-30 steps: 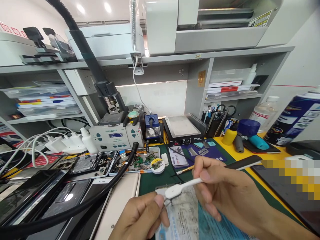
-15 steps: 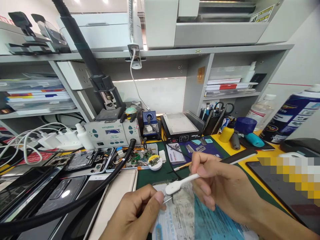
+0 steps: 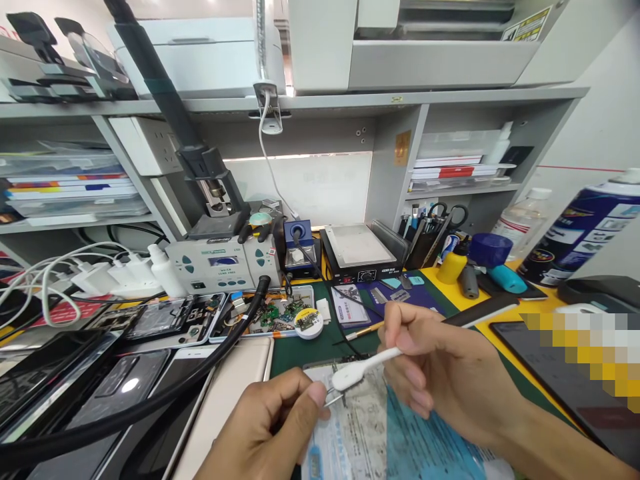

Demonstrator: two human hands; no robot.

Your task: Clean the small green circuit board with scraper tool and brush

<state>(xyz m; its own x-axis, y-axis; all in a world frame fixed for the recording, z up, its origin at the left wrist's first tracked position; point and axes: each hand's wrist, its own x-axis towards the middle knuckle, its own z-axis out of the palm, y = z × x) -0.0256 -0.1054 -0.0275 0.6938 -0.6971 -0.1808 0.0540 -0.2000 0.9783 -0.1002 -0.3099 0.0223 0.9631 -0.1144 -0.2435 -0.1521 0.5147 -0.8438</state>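
Note:
My right hand (image 3: 425, 353) grips a white toothbrush (image 3: 349, 377) whose far end is dark. The back of its head faces up and the bristles are mostly hidden beneath. My left hand (image 3: 273, 420) pinches a small, thin metal piece (image 3: 334, 399) with slender edges, perhaps a frame or card tray. That piece lies right at the brush head, and I cannot tell whether they touch. Under both hands spreads a printed blue and white plastic sheet or bag (image 3: 425, 440) with dark smudges.
Phones (image 3: 110, 387) lie at left beneath a thick black hose (image 3: 200, 373). Behind are a tray of circuit boards (image 3: 273, 313), a soldering station (image 3: 225, 263) and a hot plate (image 3: 360, 250). Bottles and a spray can (image 3: 580, 230) stand at right, near a dark tablet (image 3: 555, 373).
The brush head has shifted very slightly right, and the left hand slightly left. Both grips stay the same; the whole view has shifted a little.

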